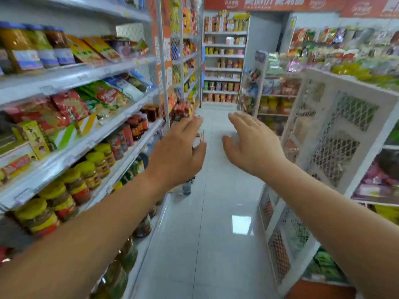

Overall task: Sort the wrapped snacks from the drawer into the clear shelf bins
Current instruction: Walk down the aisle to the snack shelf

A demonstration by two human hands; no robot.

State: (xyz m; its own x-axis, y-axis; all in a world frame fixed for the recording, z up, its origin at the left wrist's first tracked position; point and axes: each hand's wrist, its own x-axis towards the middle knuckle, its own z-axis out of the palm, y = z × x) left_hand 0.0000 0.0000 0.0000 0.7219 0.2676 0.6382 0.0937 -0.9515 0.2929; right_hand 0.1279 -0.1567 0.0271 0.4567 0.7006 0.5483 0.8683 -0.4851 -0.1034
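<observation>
Left of the pale tiled aisle floor (216,244), white store shelves (71,76) carry jars and packets. Yellow-lidded jars (64,190) of dark preserve fill the lower tiers, with red-capped sauce bottles (136,126) farther along. Red and green packets (86,104) lie above them, and blue-lidded jars (21,48) stand near the top. Right of the floor stands a white mesh rack (336,134). Its shelves hold heaps of wrapped snacks (345,57), too blurred to tell single wrappers apart. At the far end of the floor, another shelving unit (224,61) holds rows of cups and cartons.

Above the floor, two bare forearms reach forward. The left hand (179,152) is seen from the back, fingers straight and slightly spread, gripping nothing. A small glassy shape (199,137) shows just past its fingertips, too blurred to say whether they touch it. The right hand (252,143), beside it but apart, is also relaxed and spread, thumb out toward the left hand, holding nothing.
</observation>
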